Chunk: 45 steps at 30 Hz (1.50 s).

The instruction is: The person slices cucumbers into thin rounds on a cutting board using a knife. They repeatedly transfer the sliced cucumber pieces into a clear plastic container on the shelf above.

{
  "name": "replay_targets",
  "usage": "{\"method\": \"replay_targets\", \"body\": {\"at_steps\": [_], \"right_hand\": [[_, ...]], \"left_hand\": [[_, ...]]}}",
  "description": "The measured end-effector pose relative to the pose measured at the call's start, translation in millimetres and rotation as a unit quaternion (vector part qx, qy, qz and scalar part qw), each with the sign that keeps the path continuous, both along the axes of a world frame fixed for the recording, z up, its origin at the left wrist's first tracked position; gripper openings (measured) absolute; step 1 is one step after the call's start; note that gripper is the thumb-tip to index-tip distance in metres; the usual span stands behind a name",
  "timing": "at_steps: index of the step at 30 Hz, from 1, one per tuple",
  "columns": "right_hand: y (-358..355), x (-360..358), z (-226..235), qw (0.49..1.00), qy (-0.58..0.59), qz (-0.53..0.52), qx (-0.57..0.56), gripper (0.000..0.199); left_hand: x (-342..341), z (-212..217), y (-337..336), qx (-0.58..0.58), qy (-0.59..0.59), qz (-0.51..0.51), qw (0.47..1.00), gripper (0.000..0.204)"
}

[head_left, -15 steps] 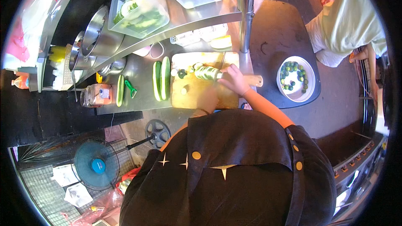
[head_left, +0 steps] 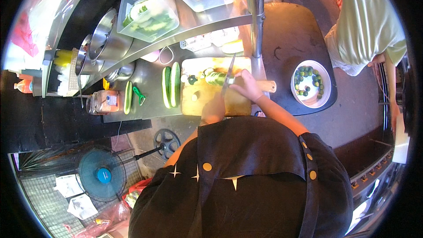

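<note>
On the wooden cutting board [head_left: 240, 101], the right hand [head_left: 247, 86] gripped a knife [head_left: 229, 74] over a cucumber [head_left: 216, 78] — firm, slippery-skinned, likely rolling; the left hand's grip couldn't be told.

Lay crosswise on a wooden cutting board [head_left: 207, 101]: green cucumber [head_left: 216, 78], partly sliced, knife [head_left: 229, 74] blade upright at its cut end.

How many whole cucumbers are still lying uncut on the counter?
3: two cucumbers lie side by side just left of the cutting board, and a thinner cucumber lies farther left beside the green peeler. Others may be hidden.
</note>
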State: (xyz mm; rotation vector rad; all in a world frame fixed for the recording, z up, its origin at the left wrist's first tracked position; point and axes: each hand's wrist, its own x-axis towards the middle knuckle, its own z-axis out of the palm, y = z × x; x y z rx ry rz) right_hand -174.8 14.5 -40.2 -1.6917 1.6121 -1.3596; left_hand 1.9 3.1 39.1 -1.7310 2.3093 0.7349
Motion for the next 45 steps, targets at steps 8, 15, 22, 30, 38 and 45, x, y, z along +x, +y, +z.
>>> {"method": "replay_targets", "body": {"at_steps": [8,15,22,30,38,45], "right_hand": [[0.3,-1.0,2.6,1.0,0.005,0.006,-0.025,0.041],[-0.5,-1.2,5.1,0.999,0.015,0.004,-0.028,0.041],[-2.9,-0.7,-1.1,0.999,0.023,-0.001,-0.024,0.043],[-3.2,0.8,-3.5,0.999,0.03,-0.003,-0.036,0.041],[-3.2,-1.6,-1.0,0.999,0.029,0.0,-0.022,0.041],[-2.2,-0.6,-2.1,0.999,0.019,-0.012,-0.025,0.044]], "left_hand": [[-0.6,5.3,3.7,0.017,-0.01,0.005,1.0,0.029],[-3.3,2.8,4.9,0.013,-0.003,-0.001,1.0,0.027],[-11.5,-21.5,-8.8,-0.046,0.109,-0.062,0.991,0.026],[0.1,-25.7,5.1,-0.072,0.103,-0.095,0.987,0.023],[4.1,-21.2,0.0,-0.03,0.119,-0.068,0.99,0.028],[5.0,-3.5,7.2,0.006,0.031,0.002,0.999,0.029]]}}
